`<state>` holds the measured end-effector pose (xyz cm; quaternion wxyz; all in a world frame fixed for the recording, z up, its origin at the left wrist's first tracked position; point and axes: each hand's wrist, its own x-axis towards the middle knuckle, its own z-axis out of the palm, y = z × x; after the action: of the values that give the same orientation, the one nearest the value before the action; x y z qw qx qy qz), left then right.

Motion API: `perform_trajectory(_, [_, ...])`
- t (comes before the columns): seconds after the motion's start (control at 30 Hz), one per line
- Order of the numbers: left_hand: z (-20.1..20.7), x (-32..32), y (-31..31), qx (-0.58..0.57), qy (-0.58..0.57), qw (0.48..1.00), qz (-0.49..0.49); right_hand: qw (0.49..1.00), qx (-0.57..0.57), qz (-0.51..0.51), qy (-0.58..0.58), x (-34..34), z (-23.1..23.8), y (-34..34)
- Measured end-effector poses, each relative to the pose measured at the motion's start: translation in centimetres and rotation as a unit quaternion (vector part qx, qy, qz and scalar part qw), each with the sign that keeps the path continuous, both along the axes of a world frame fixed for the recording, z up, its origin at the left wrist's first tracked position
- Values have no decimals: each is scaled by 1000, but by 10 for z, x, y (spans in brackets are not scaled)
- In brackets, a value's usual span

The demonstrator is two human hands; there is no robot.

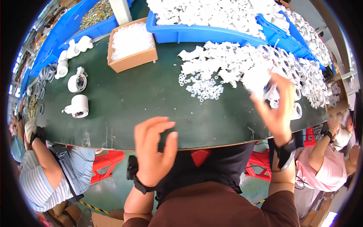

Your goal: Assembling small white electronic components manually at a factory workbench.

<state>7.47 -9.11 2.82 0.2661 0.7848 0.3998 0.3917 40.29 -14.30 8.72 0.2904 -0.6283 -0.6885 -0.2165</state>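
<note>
Loosely curled, our left hand [154, 151] held nothing and hung over the near edge of the green table [147, 100]. Thumb and fingers of the right hand [278, 108] bracketed a blurred white housing [254, 80] over the heaped parts at right; we could not tell whether they gripped it. White plastic pieces [215, 56], angular and jumbled, crowded just beyond, next to a pile of small translucent rings [206, 90]. Ring-shaped white parts [315, 83] hemmed that hand in on its right. Behind the heaps, a smooth-walled blue bin [204, 34] brimmed with more white pieces. Just left of it stood a brown cardboard box [136, 60] of whitish bits. Well apart at left we noted two rounded housings [79, 104], smooth, white, with dark round openings, and clumped grey rings [47, 73]. Co-workers [39, 185] were on either side.
</note>
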Motion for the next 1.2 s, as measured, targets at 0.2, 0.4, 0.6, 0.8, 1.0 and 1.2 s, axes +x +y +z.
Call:
perform_trajectory(0.2, [12,31,-1,-97,-117,973,-174,959,-32,277,53,-83,-45,-20])
perform_trajectory(0.4, [2,26,1,-72,-101,982,-145,915,-139,279,257,-109,-46,-15])
perform_trajectory(0.6, [7,32,0,35,-27,996,-77,671,-275,237,647,-119,-23,11])
perform_trajectory(0.8, [13,33,-1,20,8,1000,-1,628,-206,238,712,-132,-26,4])
perform_trajectory(1.0, [10,33,-1,-43,-90,995,-5,657,-177,222,698,-146,-43,4])
perform_trajectory(1.2, [8,33,1,-10,-89,995,-43,635,-170,193,728,-154,-44,-1])
